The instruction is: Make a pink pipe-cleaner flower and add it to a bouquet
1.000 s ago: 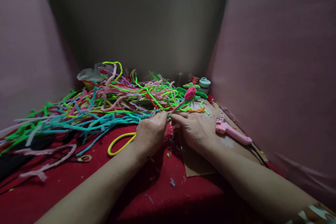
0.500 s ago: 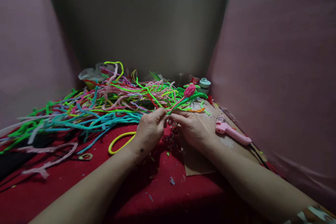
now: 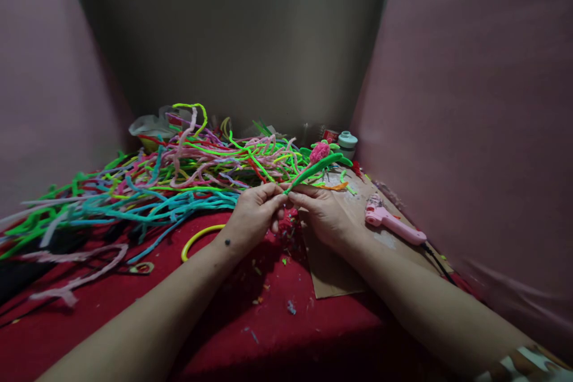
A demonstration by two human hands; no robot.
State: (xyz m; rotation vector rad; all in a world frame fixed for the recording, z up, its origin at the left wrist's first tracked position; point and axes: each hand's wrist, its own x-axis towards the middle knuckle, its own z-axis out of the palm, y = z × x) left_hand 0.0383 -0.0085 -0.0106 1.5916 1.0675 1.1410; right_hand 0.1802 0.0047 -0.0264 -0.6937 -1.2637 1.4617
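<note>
Green leaf [image 3: 319,168] has swung across the near side of the pink flower [image 3: 319,152] since the earlier frame.
My left hand [image 3: 251,210] and right hand [image 3: 326,213] each hold a narrow grip on its lower end, probably to steady it; the head juts forward beyond both.

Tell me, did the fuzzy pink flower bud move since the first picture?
Yes, the fuzzy pink bud moved a little left and up in the view, judged against the round pale teal container to its right.

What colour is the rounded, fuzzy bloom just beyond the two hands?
Bright pink. The rounded, fuzzy bloom shows best in the head view.
</note>
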